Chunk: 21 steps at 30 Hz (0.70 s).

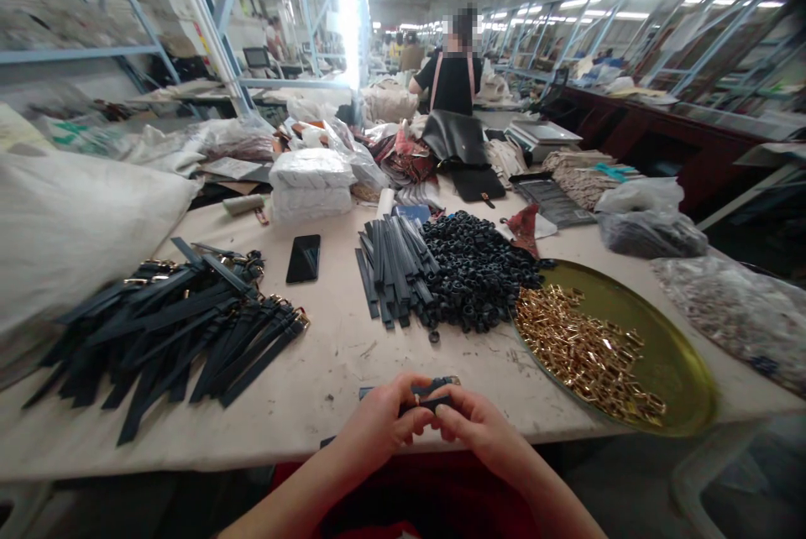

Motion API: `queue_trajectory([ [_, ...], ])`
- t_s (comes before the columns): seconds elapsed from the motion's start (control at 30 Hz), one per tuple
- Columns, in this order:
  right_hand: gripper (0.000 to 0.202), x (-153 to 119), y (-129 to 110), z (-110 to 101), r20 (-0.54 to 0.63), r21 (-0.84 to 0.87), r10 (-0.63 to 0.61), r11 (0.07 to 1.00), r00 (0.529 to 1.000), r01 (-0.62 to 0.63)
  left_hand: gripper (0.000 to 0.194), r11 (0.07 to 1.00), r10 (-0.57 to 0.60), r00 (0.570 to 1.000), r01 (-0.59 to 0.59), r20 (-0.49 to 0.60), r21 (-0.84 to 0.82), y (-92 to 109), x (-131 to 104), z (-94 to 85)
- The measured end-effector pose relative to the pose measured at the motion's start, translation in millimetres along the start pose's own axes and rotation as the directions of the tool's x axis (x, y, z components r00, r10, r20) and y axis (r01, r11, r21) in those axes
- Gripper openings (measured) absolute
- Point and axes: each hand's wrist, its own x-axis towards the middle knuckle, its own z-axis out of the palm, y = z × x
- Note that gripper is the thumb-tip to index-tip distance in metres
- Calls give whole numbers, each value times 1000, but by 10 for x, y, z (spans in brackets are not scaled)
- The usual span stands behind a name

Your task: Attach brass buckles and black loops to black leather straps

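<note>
My left hand [378, 426] and my right hand [475, 430] meet at the table's near edge, both pinching one dark strap [434, 392] with a gold buckle at its end. A heap of finished dark straps with buckles [182, 329] lies to the left. Ahead are a stack of plain dark straps [394, 266] and a pile of small black loops [475, 270]. A round brass tray [667, 354] at the right holds several gold buckles [585, 350].
A black phone [304, 258] lies on the table beyond the straps. White bags [69, 228] sit at the left, plastic bags [736, 312] at the right. A person in black [452, 77] stands at the far end among piled goods.
</note>
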Motion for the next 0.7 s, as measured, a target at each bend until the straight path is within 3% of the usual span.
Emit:
queue_trajectory([
  [0.07,32,193,33,-134,-137,-167,-28,986,990,5,25,999,-1,1000,1,-12,32,-44,18,-20],
  [0.17,21,535,106,-253,-340,-330,-105,944,934,-14,24,999,-44,991,46,-130,17,-100,55,-28],
  [0.3,5,821,183,-209,-413,-367,-128,929,902,-36,22,997,-78,987,73,-142,-36,-118,66,-30],
  [0.4,6,819,210,-164,-424,-308,-111,951,899,-27,22,996,-80,986,76,-145,-37,-88,51,-50],
  [0.53,15,612,161,-125,-333,-100,-16,995,943,-18,22,999,-20,977,10,-214,-47,13,95,-77],
  [0.7,32,300,38,5,-199,164,67,986,978,-34,21,990,94,957,-62,-274,124,128,175,-68],
])
